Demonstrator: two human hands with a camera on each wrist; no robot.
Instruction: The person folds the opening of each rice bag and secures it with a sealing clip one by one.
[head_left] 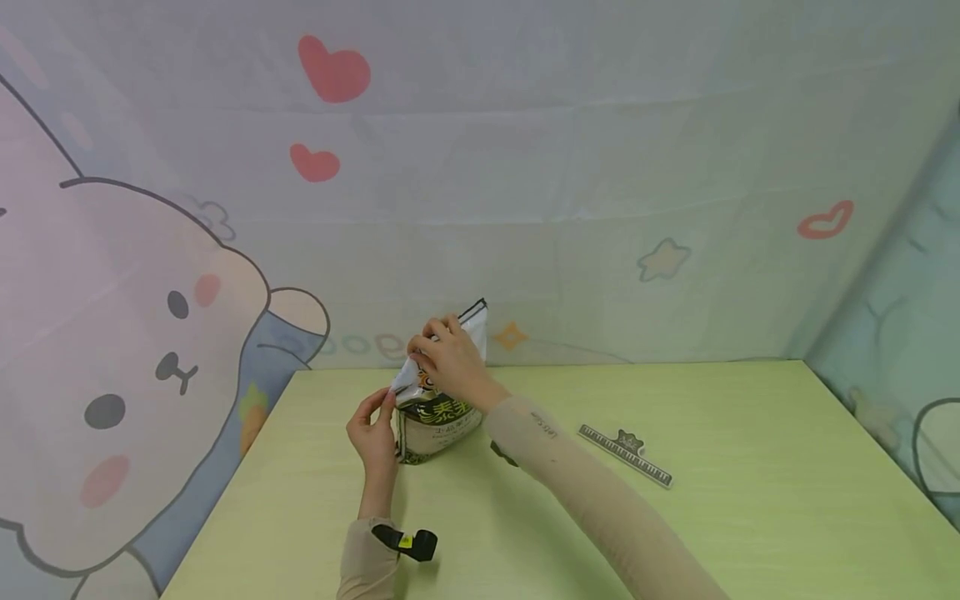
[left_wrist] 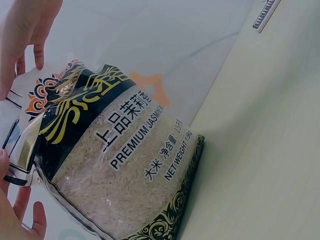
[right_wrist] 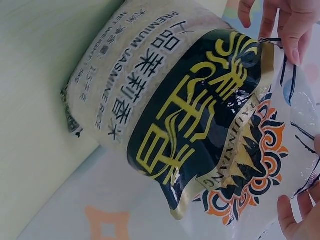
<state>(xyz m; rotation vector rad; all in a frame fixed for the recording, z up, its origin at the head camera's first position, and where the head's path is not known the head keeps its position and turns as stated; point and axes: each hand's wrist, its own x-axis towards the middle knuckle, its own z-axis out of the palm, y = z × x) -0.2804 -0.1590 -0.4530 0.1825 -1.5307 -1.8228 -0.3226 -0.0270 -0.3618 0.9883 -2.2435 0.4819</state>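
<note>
A bag of jasmine rice (head_left: 438, 437) stands on the table, its clear lower part full of white grains and its printed upper part slack and creased. My left hand (head_left: 373, 429) pinches the left edge of that upper part between thumb and fingers, as the right wrist view also shows. Higher up, my right hand (head_left: 453, 362) holds the bag's white top with curled fingers, partly covering the orange print. In the left wrist view the rice (left_wrist: 125, 165) shows through the film. A long clip with a ruler-like bar and cat-shaped handle (head_left: 626, 454) lies to the right.
The pale green table (head_left: 720, 433) reaches back to a cloth backdrop (head_left: 525, 183) printed with hearts and a cartoon animal. A black wrist camera (head_left: 416, 544) is strapped over the left sleeve. My right forearm crosses the table between the bag and the clip.
</note>
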